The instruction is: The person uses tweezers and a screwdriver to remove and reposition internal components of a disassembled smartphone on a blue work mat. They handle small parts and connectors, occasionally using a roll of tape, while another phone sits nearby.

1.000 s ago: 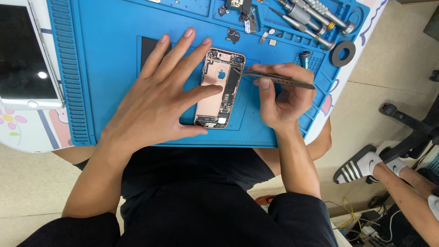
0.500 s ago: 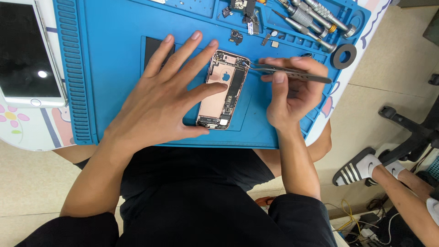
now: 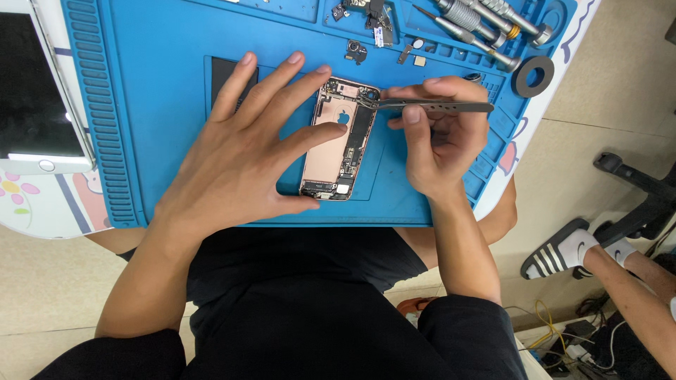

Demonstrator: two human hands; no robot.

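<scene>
An opened phone (image 3: 340, 141) lies at the centre of the frame on a blue rubbery mat (image 3: 169, 77) — a rose-gold metal shell, screen off, with a dark board strip and small parts down its right side. The mat is ribbed along its left edge and moulded into shallow trays along the top.

The left hand (image 3: 243, 151) lies flat with fingers spread, fingertips on the phone's left edge and thumb at its lower corner, pinning it to the mat; it grips nothing. The right hand (image 3: 440, 137), wrist bent and knuckles up, pinches slim grey metal tweezers (image 3: 429, 105) between thumb and fingers, held level, the tips at the phone's upper right corner.

In the top trays lie knurled steel screwdrivers (image 3: 472, 21), small loose parts (image 3: 355, 49) and a dark ring (image 3: 533, 76). A white-framed screen panel (image 3: 35, 91) rests at the upper left, on the surface. At the lower right, another person's sandalled foot (image 3: 563, 253) and a chair base (image 3: 634, 190) stand on the floor.
</scene>
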